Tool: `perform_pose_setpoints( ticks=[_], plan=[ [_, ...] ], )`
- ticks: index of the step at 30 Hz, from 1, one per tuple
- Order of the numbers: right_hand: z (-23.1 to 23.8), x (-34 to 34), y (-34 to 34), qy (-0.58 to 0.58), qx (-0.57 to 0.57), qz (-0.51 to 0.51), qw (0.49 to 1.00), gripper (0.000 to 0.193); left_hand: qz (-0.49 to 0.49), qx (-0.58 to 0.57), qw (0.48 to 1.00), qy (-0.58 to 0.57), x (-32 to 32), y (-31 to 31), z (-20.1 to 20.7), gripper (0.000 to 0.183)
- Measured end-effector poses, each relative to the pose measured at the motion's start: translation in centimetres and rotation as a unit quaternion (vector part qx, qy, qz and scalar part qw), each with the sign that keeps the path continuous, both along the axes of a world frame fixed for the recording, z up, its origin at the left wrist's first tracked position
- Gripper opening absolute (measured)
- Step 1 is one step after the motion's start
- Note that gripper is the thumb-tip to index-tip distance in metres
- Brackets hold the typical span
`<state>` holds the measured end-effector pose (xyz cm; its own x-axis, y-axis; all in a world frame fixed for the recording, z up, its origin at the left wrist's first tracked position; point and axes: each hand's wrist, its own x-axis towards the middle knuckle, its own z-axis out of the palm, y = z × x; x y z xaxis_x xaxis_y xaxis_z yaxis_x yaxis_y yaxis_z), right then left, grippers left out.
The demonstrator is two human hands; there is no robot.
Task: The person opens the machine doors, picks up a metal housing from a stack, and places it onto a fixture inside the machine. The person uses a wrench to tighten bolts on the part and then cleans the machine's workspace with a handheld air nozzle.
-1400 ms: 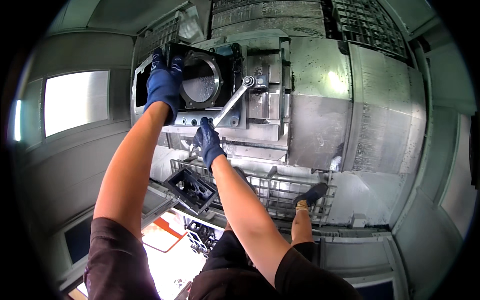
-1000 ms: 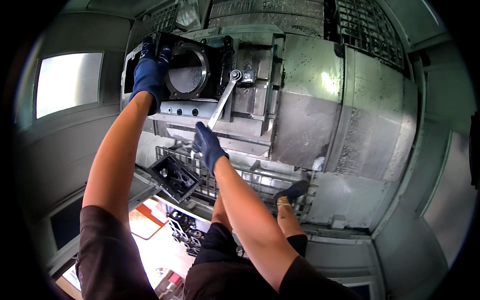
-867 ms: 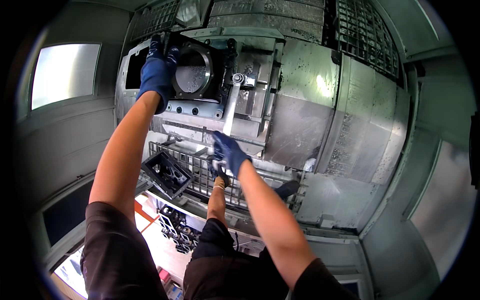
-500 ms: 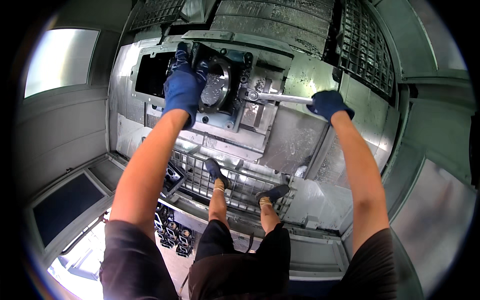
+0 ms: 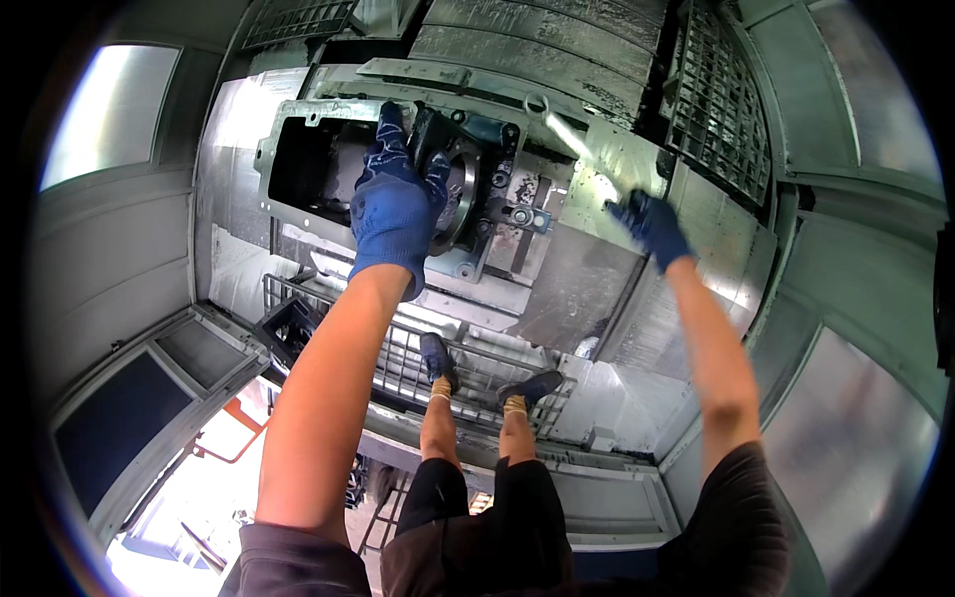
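Observation:
My gloved left hand (image 5: 390, 204) grips the edge of a dark metal housing (image 5: 473, 194) with a round opening, its index finger reaching forward and the thumb over the inner side. The palm hides where they touch. To the right, my gloved right hand (image 5: 652, 229) is smeared by motion, its fingers closed. A silver ring wrench (image 5: 567, 132) slants from the upper left toward this hand, ring end away from me; its near part fades against the bright plate. Between the hands, a clamp strap with a bolt (image 5: 521, 216) sits against the housing, and the wrench is apart from it.
A flat metal frame (image 5: 284, 204) with a rectangular opening adjoins the housing on the left. Metal grates lie at the far right (image 5: 721, 109) and under my feet (image 5: 477, 363). A dark part (image 5: 288, 326) rests at the near left. Machine walls enclose both sides.
The wrench has come off the clamp bolt and swung away from me, its ring end now beyond the bolt. My right hand has shifted slightly nearer. My left hand stays on the housing.

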<state>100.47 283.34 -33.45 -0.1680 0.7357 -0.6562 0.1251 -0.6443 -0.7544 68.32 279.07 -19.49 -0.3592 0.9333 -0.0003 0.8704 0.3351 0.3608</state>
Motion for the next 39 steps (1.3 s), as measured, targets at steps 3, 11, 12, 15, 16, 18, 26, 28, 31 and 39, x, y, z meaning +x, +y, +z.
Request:
perform_pose_setpoints(
  ticks=[3,11,12,15,16,18,26,28,31,39],
  plan=[
    [-2.1,-0.7,-12.4,0.215,-0.172,-0.216,0.937,0.022,0.013,-0.004,1.000,-0.023,0.2,0.5,-0.5,0.066],
    [0.8,-16.8,-27.3,0.237,-0.099,-0.272,0.928,0.016,0.002,0.001,1.000,0.028,0.0,0.4,-0.4,0.069],
    [0.6,-18.4,-27.4,0.258,-0.091,-0.302,0.913,0.018,-0.003,0.010,0.999,0.042,0.0,0.3,-0.5,0.069],
    [0.8,-21.9,-25.3,0.314,-0.164,-0.405,0.843,0.017,-0.023,0.032,0.998,0.045,0.2,0.6,-1.5,0.071],
    [0.0,-23.0,-25.4,0.293,-0.156,-0.410,0.850,0.018,-0.039,0.060,0.996,0.055,0.2,0.5,-1.7,0.071],
    [-1.1,-25.0,-25.2,0.383,-0.223,-0.456,0.772,0.021,-0.024,0.029,0.999,0.025,0.0,0.2,-1.4,0.070],
    [-1.1,-34.4,-20.2,0.208,-0.108,-0.404,0.884,0.032,-0.014,0.008,1.000,0.020,0.3,0.4,-1.1,0.068],
    [-2.8,-33.9,-20.0,0.192,-0.048,-0.382,0.903,0.034,-0.019,0.012,0.999,0.025,0.6,0.5,-0.9,0.068],
    [-7.5,-28.0,-24.1,0.395,-0.159,-0.426,0.798,0.023,-0.047,0.041,0.998,0.032,1.2,0.7,-0.8,0.069],
    [0.9,2.0,-8.6,-0.431,0.191,0.385,0.793,0.051,-0.021,0.008,1.000,0.002,0.0,0.2,-1.0,0.073]
  ],
)
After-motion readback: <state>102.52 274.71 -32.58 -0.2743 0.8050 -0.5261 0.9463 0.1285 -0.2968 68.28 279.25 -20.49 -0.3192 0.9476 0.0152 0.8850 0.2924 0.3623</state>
